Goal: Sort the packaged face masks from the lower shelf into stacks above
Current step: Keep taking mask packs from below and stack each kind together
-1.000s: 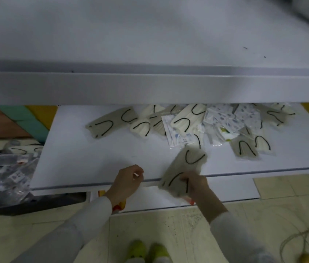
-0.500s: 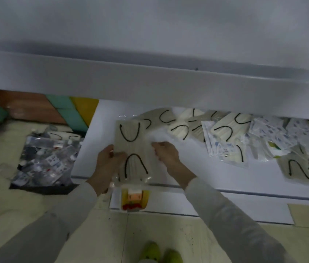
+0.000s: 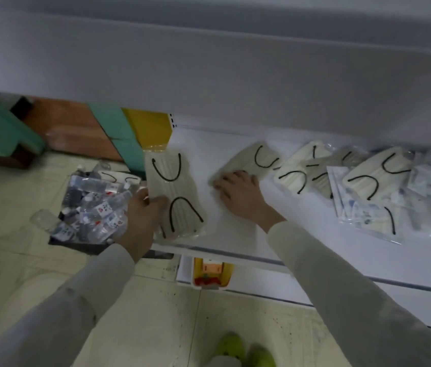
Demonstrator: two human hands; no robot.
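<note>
My left hand (image 3: 140, 218) grips a clear-packaged beige face mask with black ear loops (image 3: 174, 192), held at the left end of the white lower shelf (image 3: 235, 234). My right hand (image 3: 238, 192) lies flat on a second beige packaged mask (image 3: 256, 157) that rests on the shelf, fingers spread over its lower end. Further right lies a loose pile of several packaged masks (image 3: 368, 181), beige and cream ones with black loops and white printed ones. The grey upper shelf (image 3: 235, 83) overhangs the whole scene.
A dark tray of small bottles and packets (image 3: 92, 210) sits on the tiled floor to the left. Green, orange and yellow boards (image 3: 108, 128) stand behind it. A yellow-rimmed box (image 3: 211, 271) sits below the shelf edge. My green shoes (image 3: 246, 350) show at the bottom.
The mask passed from both hands to my left hand alone. My right hand let go and moved right onto another mask on the shelf. The view shifted left.
</note>
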